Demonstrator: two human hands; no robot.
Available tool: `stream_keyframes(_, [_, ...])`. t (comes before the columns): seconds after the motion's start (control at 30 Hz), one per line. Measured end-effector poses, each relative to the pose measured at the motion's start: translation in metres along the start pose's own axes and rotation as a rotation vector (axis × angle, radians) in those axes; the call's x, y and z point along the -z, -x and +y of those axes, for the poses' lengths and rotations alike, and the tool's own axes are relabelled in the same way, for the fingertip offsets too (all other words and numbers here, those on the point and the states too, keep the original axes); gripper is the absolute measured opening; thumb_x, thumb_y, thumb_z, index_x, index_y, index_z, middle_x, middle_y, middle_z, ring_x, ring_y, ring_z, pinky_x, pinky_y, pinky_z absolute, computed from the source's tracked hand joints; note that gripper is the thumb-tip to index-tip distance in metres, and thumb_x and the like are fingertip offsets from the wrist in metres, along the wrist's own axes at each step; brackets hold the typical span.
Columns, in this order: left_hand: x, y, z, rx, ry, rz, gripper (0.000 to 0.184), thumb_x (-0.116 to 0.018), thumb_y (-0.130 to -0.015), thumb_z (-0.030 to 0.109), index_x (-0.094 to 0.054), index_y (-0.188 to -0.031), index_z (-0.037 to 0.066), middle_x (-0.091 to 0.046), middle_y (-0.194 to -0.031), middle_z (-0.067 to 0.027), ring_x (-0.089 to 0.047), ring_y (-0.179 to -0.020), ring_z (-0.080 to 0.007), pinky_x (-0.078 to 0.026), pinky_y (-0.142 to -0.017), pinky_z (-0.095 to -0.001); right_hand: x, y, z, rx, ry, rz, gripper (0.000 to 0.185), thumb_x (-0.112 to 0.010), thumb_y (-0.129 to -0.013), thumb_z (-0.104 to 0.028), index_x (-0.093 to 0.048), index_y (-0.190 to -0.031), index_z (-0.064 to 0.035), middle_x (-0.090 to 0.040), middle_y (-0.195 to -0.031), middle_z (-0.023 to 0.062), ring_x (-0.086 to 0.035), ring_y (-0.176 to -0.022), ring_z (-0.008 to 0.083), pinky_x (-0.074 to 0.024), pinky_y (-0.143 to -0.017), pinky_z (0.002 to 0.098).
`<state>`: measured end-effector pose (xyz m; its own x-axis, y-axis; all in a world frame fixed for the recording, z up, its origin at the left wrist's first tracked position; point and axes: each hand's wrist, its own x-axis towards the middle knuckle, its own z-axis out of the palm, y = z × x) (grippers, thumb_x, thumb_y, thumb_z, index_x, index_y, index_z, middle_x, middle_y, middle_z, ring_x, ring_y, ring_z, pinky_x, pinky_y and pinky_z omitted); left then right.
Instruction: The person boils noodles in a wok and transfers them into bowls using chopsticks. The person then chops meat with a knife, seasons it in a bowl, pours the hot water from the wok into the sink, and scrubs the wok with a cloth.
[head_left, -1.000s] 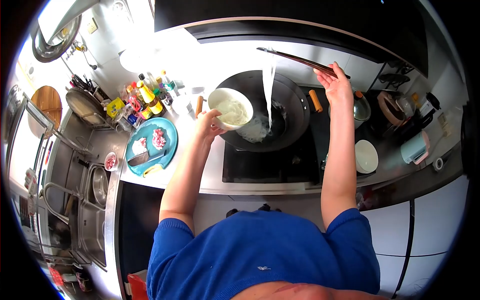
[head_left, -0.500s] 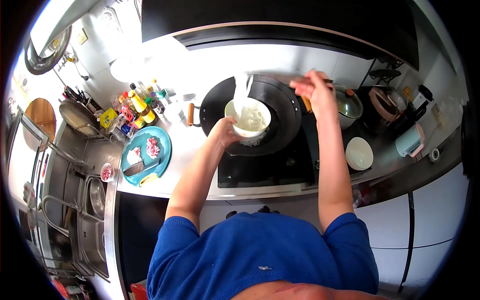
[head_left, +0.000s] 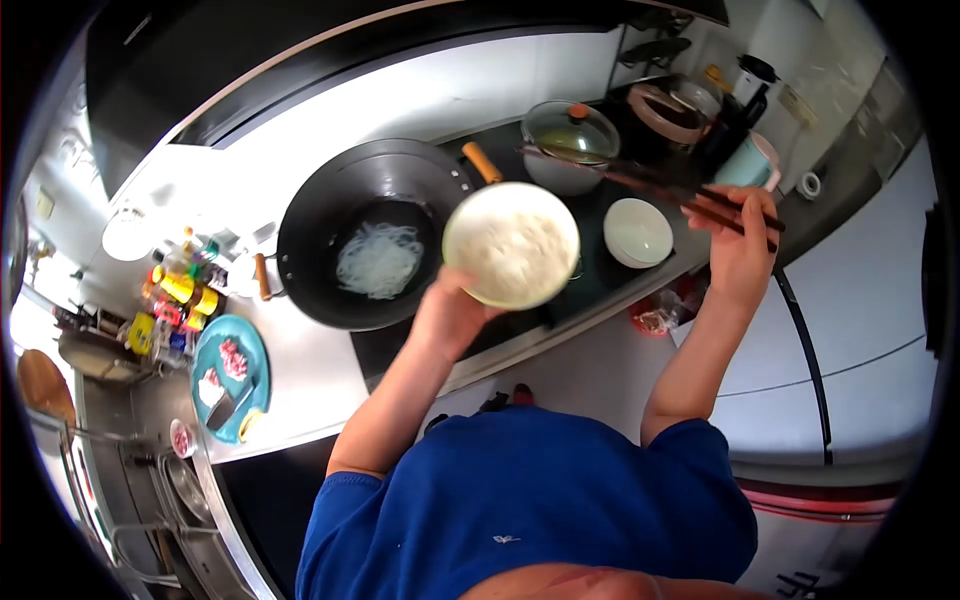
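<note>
My left hand point(head_left: 450, 318) grips a pale bowl point(head_left: 512, 246) by its lower left rim; whitish noodles fill it, slightly blurred. The bowl is held at the right side of the black wok point(head_left: 340, 172), partly covering its rim. Inside the wok lies a small heap of white noodles point(head_left: 380, 260). Farther right, my right hand point(head_left: 738, 235) is closed on dark chopsticks point(head_left: 650, 183), whose tips point left over a lidded glass-topped pot point(head_left: 570, 135). An empty white bowl point(head_left: 638, 233) rests on the counter between the held bowl and my right hand.
A blue-green plate point(head_left: 258, 360) with meat and a cleaver point(head_left: 232, 402) sits left of the wok, near bottles point(head_left: 185, 290) and a small bowl of meat point(head_left: 182, 438). The sink point(head_left: 205, 550) is at lower left; a light blue kettle point(head_left: 750, 162) stands at upper right.
The view has turned right. My left hand has brought the bowl from over the wok to its right side. My right hand has moved right and down with the chopsticks, and no noodles hang from them now.
</note>
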<state>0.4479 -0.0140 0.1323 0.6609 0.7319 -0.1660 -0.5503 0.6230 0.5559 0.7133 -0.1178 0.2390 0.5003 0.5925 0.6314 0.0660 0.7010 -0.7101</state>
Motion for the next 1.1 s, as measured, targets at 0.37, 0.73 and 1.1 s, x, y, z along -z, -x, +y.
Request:
stream_keyframes(0.37, [0.041, -0.094, -0.128, 0.249, -0.162, 0.36, 0.047, -0.047, -0.071, 0.003, -0.038, -0.117, 0.009, -0.044, -0.107, -0.0136, -0.048, -0.101, -0.0312, -0.045, -0.085, -0.0523, 0.167, 0.072, 0.008, -0.196, 0.187, 0.201, 0.023, -0.044, -0.093, -0.021, -0.051, -0.09, 0.0009, -0.061, -0.088, 0.0177, -0.064, -0.071, 0.0259, -0.0538, -0.059, 0.0296])
stream_keyframes(0.73, [0.059, -0.142, -0.125, 0.126, -0.256, 0.398, 0.048, -0.052, -0.085, 0.022, -0.036, -0.128, 0.006, -0.048, -0.119, -0.014, -0.051, -0.106, -0.0289, -0.049, -0.079, -0.0451, 0.194, 0.072, 0.016, -0.238, 0.18, 0.38, 0.02, -0.044, -0.093, -0.02, -0.051, -0.093, -0.0018, -0.063, -0.087, 0.0173, -0.065, -0.071, 0.0278, -0.0528, -0.055, 0.0279])
stream_keyframes(1.1, [-0.023, -0.185, -0.237, 0.364, -0.263, 0.283, 0.066, -0.065, -0.079, 0.032, -0.027, -0.126, 0.005, -0.053, -0.103, -0.0139, -0.058, -0.087, -0.0232, -0.051, -0.067, -0.0372, 0.208, 0.08, 0.012, -0.293, 0.12, 0.358, 0.021, -0.043, -0.093, -0.022, -0.051, -0.095, -0.0034, -0.063, -0.09, 0.0153, -0.065, -0.074, 0.0263, -0.0513, -0.055, 0.0267])
